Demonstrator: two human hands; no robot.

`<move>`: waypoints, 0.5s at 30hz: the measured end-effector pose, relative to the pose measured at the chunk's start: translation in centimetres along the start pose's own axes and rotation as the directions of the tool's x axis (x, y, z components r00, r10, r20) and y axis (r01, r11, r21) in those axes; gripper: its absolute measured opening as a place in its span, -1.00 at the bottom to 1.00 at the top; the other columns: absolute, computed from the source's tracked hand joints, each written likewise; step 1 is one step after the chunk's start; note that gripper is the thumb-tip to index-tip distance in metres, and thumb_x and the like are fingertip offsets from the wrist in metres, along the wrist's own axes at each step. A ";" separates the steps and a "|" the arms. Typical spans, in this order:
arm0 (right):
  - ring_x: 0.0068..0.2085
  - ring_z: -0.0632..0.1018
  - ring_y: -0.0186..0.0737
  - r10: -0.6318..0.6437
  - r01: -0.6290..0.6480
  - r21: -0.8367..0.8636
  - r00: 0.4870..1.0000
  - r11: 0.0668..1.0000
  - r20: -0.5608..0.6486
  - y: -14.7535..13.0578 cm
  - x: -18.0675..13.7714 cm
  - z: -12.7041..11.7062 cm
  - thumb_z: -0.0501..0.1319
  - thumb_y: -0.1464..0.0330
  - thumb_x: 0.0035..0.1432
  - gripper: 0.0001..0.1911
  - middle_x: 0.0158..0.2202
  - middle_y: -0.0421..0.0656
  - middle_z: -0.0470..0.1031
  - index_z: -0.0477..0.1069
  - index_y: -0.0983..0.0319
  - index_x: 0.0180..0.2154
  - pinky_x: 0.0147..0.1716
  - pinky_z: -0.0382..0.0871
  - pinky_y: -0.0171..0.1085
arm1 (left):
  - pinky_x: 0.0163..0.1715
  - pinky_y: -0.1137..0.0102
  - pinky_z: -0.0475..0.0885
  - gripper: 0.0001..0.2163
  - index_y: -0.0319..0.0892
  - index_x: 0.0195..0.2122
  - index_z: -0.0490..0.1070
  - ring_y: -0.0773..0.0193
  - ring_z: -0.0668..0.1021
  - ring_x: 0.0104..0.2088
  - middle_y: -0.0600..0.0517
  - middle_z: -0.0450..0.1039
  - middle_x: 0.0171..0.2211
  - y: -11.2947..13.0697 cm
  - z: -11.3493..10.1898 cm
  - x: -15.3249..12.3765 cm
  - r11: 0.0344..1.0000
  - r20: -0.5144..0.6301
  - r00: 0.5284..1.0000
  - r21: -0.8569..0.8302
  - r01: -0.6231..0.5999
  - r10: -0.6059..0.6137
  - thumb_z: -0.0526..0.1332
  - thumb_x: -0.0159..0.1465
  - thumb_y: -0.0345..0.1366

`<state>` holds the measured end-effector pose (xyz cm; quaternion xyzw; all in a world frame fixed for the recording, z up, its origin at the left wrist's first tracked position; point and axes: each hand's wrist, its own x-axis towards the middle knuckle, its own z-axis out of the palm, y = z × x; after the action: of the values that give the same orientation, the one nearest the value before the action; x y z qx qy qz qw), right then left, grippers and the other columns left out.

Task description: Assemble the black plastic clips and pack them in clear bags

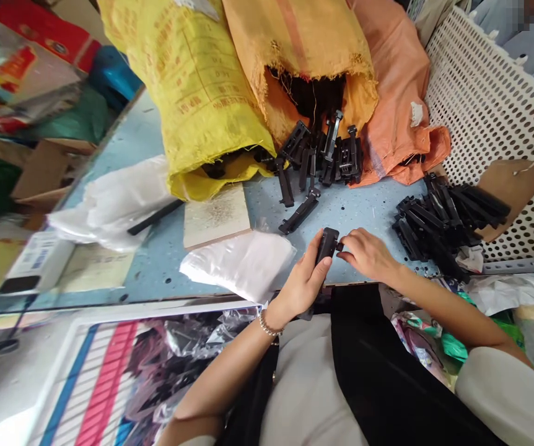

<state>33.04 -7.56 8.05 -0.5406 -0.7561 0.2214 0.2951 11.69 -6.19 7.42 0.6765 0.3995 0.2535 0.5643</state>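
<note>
My left hand (305, 279) is closed around a long black plastic part (327, 243), held tilted upward over the table's front edge. Beside its upper end, my right hand (370, 255) pinches a small black piece (340, 246); whether this piece is joined to the long part I cannot tell. Similar black parts spill in a heap (329, 152) from the open mouth of an orange woven sack (313, 37). One loose black part (299, 212) lies just beyond my hands. To the right is another pile of black parts (438, 217).
A yellow sack (206, 93) and a reddish-orange sack (394, 93) flank the middle one. Clear plastic bags (243, 260) and a pale board (215, 217) lie at left on the blue table (155, 272). A white perforated basket (481, 80) stands at right; a crate (95, 378) sits below.
</note>
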 end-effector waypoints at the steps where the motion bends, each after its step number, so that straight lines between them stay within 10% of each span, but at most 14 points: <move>1: -0.37 0.36 -0.18 -0.090 0.092 -0.131 0.996 0.987 0.021 0.0 0.4 -0.9 0.09 0.05 0.37 -0.60 -0.44 -0.14 0.36 0.32 0.18 -0.40 -0.40 0.25 -0.23 | -0.32 0.26 0.50 -0.34 -0.17 0.44 -0.03 0.18 0.53 -0.42 0.00 0.48 -0.37 0.2 -0.2 0.0 0.998 0.025 0.999 -0.050 0.034 -0.033 -0.01 0.43 0.09; 4: -0.42 0.32 -0.18 -0.207 0.233 -0.195 0.968 0.953 0.144 0.0 1.4 -2.5 0.16 0.08 0.34 -0.58 -0.53 -0.17 0.28 0.28 0.16 -0.51 -0.45 0.22 -0.24 | -0.48 0.30 0.48 -0.30 -0.15 0.46 -0.07 0.20 0.50 -0.53 0.04 0.44 -0.45 0.8 -0.2 -0.1 0.976 0.125 0.985 -0.170 0.139 -0.119 -0.02 0.41 0.13; 11: -0.66 0.10 -0.32 0.166 -0.268 0.433 0.952 0.860 0.258 -0.9 0.8 1.3 -0.32 -0.04 0.42 -0.39 -0.69 -0.38 -0.07 0.07 0.07 -0.58 -0.73 0.07 -0.32 | -0.16 0.19 0.50 -0.28 -0.22 0.45 -0.07 0.10 0.57 -0.27 -0.16 0.50 -0.10 0.6 1.0 -0.3 0.996 -0.095 0.994 0.064 -0.055 0.061 0.01 0.40 0.11; 15: -0.54 0.30 -0.29 0.151 -0.197 0.301 0.974 0.933 0.170 -0.7 0.4 0.3 -0.12 -0.05 0.40 -0.47 -0.57 -0.27 0.23 0.25 0.16 -0.43 -0.54 0.25 -0.31 | -0.38 0.31 0.46 -0.29 -0.19 0.45 -0.07 0.20 0.50 -0.48 0.03 0.47 -0.41 0.6 0.3 -0.2 0.993 -0.019 0.998 -0.109 0.051 -0.054 0.02 0.41 0.10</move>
<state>32.23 -7.39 8.40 -0.5341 -0.6791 0.4032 0.3016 11.97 -6.60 7.91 0.6313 0.4091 0.2673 0.6022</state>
